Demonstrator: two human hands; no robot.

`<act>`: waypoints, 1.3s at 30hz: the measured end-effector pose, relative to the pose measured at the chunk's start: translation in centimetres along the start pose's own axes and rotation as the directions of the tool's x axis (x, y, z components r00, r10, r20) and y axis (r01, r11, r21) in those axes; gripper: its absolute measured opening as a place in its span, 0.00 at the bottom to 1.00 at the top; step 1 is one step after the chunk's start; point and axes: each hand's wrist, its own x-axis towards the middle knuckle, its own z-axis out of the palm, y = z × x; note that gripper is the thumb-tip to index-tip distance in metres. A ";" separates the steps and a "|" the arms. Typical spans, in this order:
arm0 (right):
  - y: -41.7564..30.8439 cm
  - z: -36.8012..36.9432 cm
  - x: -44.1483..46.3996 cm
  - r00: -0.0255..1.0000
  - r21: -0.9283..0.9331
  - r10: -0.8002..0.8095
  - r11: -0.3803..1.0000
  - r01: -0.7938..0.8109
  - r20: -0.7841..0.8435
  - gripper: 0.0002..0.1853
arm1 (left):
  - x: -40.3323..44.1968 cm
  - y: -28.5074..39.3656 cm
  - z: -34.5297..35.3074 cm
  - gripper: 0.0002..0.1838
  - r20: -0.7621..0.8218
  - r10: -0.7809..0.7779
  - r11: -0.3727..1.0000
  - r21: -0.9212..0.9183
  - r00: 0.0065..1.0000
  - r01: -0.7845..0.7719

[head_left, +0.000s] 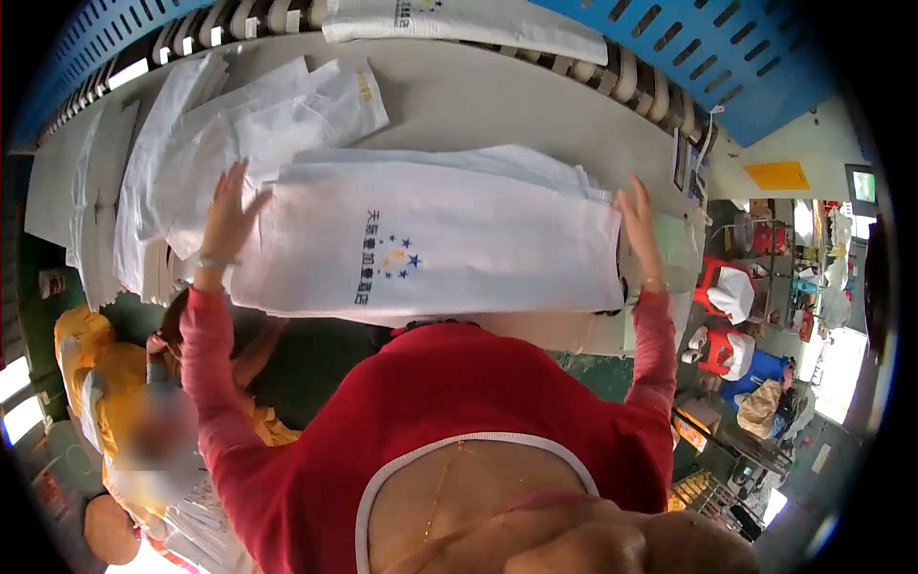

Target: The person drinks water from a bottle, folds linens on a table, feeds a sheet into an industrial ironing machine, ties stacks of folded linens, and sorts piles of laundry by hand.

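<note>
A folded white cloth (497, 249), which looks like a towel, lies flat on the table before me. Blue characters and blue and yellow stars mark its left half. More white layers (516, 158) show along its far edge. My left hand (229, 218) is at the cloth's left end, thumb and fingers apart. At the opposite end, my right hand (641, 225) is held upright with its fingers stretched out, beside the far right corner. Neither hand grips anything; whether the palms touch the cloth's edges I cannot tell.
White cloths (273, 134) lie loosely to the left, beside folded stacks (100, 201). Another printed white cloth (469, 24) rests along the far edge near a blue slotted panel (708, 48). A person in yellow (91, 349) is at lower left. Red stools (712, 287) stand at right.
</note>
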 end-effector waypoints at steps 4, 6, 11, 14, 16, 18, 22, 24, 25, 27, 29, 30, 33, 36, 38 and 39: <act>-0.2 1.3 8.1 0.980 0.456 0.194 0.869 -0.190 0.038 0.29 | 13.4 -1.9 2.5 0.27 -0.005 0.125 0.735 -0.672 0.992 -0.096; -2.6 2.5 12.2 0.960 0.592 0.277 0.770 -0.238 0.026 0.29 | 17.0 3.0 0.9 0.23 0.225 -0.049 0.446 -0.867 0.973 0.222; -1.6 5.5 23.1 0.889 0.752 0.427 0.529 -0.394 0.165 0.32 | 30.5 3.9 9.2 0.29 0.291 -0.445 -0.095 -0.956 0.847 0.279; -2.2 6.6 26.4 0.878 0.801 0.467 0.486 -0.351 0.101 0.34 | 30.8 7.0 8.9 0.17 0.324 -0.484 -0.035 -0.935 0.813 0.352; -1.0 7.2 28.1 0.898 0.835 0.430 0.456 -0.309 0.098 0.33 | 33.9 1.6 14.3 0.18 0.103 -0.143 0.477 -0.864 0.984 0.160; -0.9 7.3 28.0 0.918 0.831 0.381 0.473 -0.293 0.107 0.33 | 33.7 1.0 14.2 0.16 -0.051 0.063 0.666 -0.742 0.997 -0.080; -0.4 5.4 25.1 0.903 0.831 0.308 0.382 -0.404 0.298 0.14 | 29.8 1.1 10.9 0.12 -0.400 0.459 0.677 -0.421 0.793 -0.604; -2.2 3.2 21.7 0.892 0.880 0.286 0.227 -0.417 0.349 0.06 | 27.4 2.2 7.3 0.07 0.049 0.017 0.103 -0.994 0.999 0.047; -2.8 1.9 20.6 0.896 0.904 0.279 0.154 -0.398 0.346 0.06 | 25.8 3.5 3.4 0.08 0.288 -0.086 -0.139 -0.952 0.954 0.274; -3.5 -1.4 18.0 0.899 0.935 0.276 -0.001 -0.354 0.340 0.06 | 23.6 4.2 -1.0 0.10 0.503 -0.100 -0.350 -0.825 0.858 0.443; -6.8 -5.0 15.3 0.920 0.936 0.218 0.061 -0.347 0.327 0.05 | 20.9 5.3 -4.1 0.12 0.393 -0.038 -0.245 -0.895 0.919 0.373; -7.1 -6.2 14.5 0.930 0.940 0.183 0.062 -0.334 0.319 0.05 | 19.8 5.7 -5.4 0.14 0.361 -0.035 -0.244 -0.907 0.932 0.342; -10.0 -10.0 10.1 0.966 0.951 0.150 0.195 -0.238 0.211 0.06 | 15.1 4.9 -9.2 0.11 0.145 0.064 -0.196 -0.968 0.987 0.155; -16.0 -10.8 2.6 0.947 0.904 0.273 0.425 0.041 -0.171 0.10 | 7.3 5.5 -11.2 0.14 -0.103 -0.283 0.025 -0.995 0.953 -0.100; -16.9 -10.3 -2.5 0.926 0.786 0.312 0.617 -0.029 -0.211 0.11 | 1.1 3.3 -10.5 0.14 -0.114 -0.363 0.102 -0.991 0.925 -0.082; -15.8 -10.3 -5.1 0.931 0.600 0.310 0.788 -0.137 -0.195 0.10 | -2.0 1.8 -9.4 0.14 -0.061 -0.389 0.197 -0.980 0.919 0.018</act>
